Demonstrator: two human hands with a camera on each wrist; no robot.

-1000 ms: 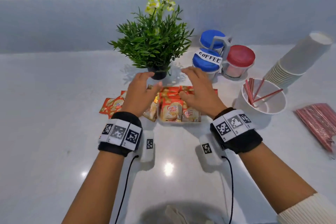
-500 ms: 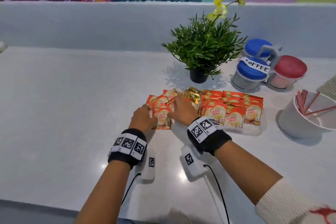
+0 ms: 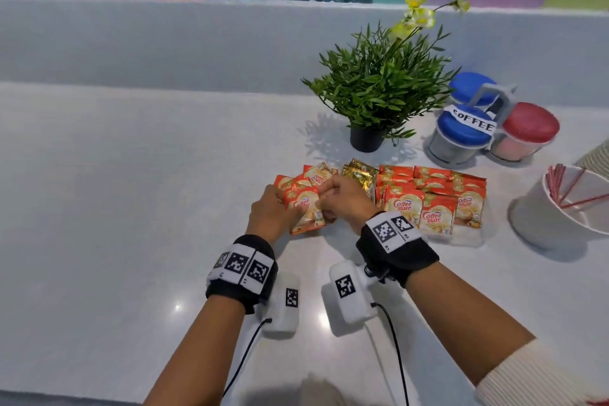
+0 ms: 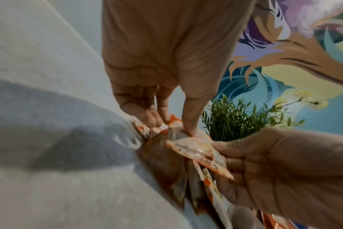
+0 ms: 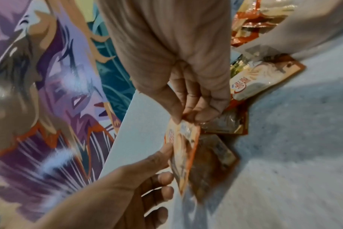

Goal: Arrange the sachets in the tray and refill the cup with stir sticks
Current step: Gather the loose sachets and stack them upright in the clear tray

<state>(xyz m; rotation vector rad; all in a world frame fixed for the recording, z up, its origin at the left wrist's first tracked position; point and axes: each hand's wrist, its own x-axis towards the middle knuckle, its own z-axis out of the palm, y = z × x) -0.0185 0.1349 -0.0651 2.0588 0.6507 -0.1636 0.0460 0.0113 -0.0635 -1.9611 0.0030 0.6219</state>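
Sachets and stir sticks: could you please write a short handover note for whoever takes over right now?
Left hand and right hand both grip one Coffee-mate sachet, lifted over the loose sachets left of the tray.
Done: rows of sachets stand in the tray.
Left: tray the held and loose sachets; refill the cup, which holds few stir sticks.

Sachets (image 3: 403,204): glossy printed foil-plastic film, crinkled. Countertop (image 3: 131,208): smooth speckled stone-like finish, light glare seen. Cup (image 3: 540,217): matt white paper. Jar lids (image 3: 463,127): smooth plastic.
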